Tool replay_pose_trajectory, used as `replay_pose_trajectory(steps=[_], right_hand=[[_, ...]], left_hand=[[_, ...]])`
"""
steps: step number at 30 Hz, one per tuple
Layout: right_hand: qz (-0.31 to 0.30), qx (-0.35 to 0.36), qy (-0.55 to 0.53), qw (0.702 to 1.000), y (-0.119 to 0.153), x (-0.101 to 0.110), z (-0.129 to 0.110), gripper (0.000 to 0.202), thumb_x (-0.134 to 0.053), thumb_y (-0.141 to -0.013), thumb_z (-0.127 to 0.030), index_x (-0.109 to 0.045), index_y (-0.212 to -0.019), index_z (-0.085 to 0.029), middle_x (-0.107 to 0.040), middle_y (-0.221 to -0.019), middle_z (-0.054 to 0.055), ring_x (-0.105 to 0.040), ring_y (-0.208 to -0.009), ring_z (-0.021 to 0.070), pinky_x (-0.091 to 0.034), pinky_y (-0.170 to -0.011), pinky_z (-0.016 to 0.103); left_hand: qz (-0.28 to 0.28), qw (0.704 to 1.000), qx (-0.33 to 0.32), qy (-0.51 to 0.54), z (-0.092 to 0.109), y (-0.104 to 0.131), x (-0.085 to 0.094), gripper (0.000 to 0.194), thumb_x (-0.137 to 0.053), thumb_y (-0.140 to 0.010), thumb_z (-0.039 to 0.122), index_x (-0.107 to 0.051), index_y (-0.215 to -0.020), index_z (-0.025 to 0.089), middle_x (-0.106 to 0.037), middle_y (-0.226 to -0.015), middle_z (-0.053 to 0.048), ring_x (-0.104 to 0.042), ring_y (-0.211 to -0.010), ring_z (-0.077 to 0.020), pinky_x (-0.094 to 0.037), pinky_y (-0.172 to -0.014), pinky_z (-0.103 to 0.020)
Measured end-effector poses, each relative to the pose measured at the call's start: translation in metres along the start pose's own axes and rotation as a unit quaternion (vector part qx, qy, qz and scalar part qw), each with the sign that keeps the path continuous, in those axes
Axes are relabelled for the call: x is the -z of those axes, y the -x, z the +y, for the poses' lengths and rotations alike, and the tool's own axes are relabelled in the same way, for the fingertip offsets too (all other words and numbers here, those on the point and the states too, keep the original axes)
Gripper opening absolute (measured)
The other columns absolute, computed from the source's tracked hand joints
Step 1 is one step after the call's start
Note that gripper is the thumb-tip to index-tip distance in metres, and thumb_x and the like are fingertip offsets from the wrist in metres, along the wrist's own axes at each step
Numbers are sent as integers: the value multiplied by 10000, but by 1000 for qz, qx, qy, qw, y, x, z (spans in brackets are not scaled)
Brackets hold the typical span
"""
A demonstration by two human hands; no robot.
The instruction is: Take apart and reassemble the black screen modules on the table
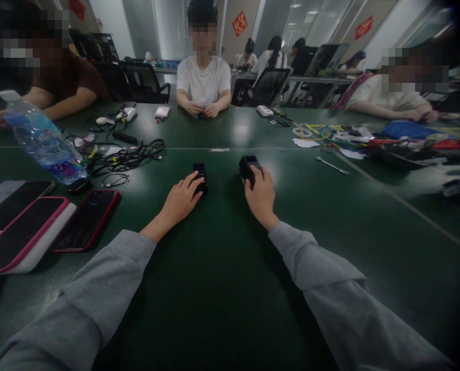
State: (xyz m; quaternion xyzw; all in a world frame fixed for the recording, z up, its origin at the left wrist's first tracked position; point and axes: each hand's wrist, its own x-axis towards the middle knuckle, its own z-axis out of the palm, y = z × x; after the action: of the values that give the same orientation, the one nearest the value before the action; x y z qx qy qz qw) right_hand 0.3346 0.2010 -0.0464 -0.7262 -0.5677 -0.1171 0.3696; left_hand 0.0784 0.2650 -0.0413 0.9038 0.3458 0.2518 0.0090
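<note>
Nearest, two grey sleeves reach forward over the dark green table, both forearms angling inward. At the left lie a pink-edged smartphone and a red-edged smartphone, no readable brand on either.

The left hand, palm down, lays bent, slightly parted fingers over the lower part of a small black device with a screen. The right hand curves over a boxier black device, fingertips apart on its top and side. Whether either hand grips cannot be told. The two devices stand apart near the table's middle; any writing on them is too small to read.

The plastic water bottle wears a purple-and-blue label with illegible lettering. Black cables lie beyond; a wrench lies to the right. Across sits a white-shirted person. Farthest, a red diamond decoration bears blurred golden characters.
</note>
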Motion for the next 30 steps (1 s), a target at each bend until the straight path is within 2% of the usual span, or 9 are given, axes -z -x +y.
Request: replay_pose_trajectory(steps=[2,4,8,11,15,18,25,30], right_hand=[[37,10,-10,999,1,4,-6,474,-400,-978,-263,-416,-1446,-187,-328,-1509,181,-354,-1382,359,-417,-1060,597],[41,33,-9,999,3,7,-17,488,-381,-1001,-300,-362,-1484,-227,-270,-1556,148,-314,-1413,350,-397,-1080,605],[-24,92,6,995,9,4,-41,501,-339,-1021,-294,-320,-1517,-224,-204,-1592,118,-272,-1440,336,-403,-1098,569],[-64,107,15,992,11,-7,-53,506,-348,-1017,-275,-327,-1519,-206,-227,-1581,139,-311,-1419,347,-446,-1070,551],[-123,93,28,988,12,-19,-55,514,-384,-1002,-279,-363,-1495,-136,-295,-1527,235,-443,-1308,411,-531,-942,584],[-153,78,27,985,13,-22,-54,534,-403,-990,-287,-364,-1487,-98,-317,-1498,270,-481,-1260,437,-547,-897,599],[-126,91,14,988,14,-21,-54,547,-399,-980,-285,-340,-1504,-138,-333,-1504,238,-486,-1259,422,-564,-886,577],[-138,87,12,986,14,-24,-52,563,-406,-966,-252,-331,-1505,-105,-286,-1526,256,-463,-1277,430,-560,-893,572]], left_hand=[[-1,1000,2,2,0,0,0,429,-461,-984,305,-405,-1401,219,-390,-1531,-125,-505,-1312,-311,-503,-1001,-514],[0,1000,2,5,0,0,-1,429,-459,-984,306,-405,-1401,225,-391,-1529,-125,-514,-1303,-310,-506,-995,-515],[6,1000,1,9,0,0,-2,424,-459,-982,297,-411,-1398,228,-392,-1526,-128,-506,-1311,-310,-500,-1000,-517],[8,1000,-2,5,0,-1,-3,429,-465,-977,291,-412,-1397,222,-397,-1524,-129,-497,-1316,-307,-491,-1013,-515],[7,1000,-3,-3,0,-1,-3,446,-481,-969,306,-407,-1402,222,-400,-1524,-129,-503,-1301,-315,-485,-1010,-524],[8,1000,-3,-8,2,0,-5,465,-491,-965,318,-395,-1410,221,-393,-1529,-137,-485,-1323,-321,-466,-1030,-526],[33,999,34,16,2,-2,-11,609,-532,-939,433,-310,-1455,198,-343,-1546,-192,-383,-1413,-343,-378,-1108,-582],[25,997,65,26,15,-10,-13,679,-589,-904,449,-312,-1464,183,-282,-1571,-210,-337,-1435,-377,-358,-1114,-617]])
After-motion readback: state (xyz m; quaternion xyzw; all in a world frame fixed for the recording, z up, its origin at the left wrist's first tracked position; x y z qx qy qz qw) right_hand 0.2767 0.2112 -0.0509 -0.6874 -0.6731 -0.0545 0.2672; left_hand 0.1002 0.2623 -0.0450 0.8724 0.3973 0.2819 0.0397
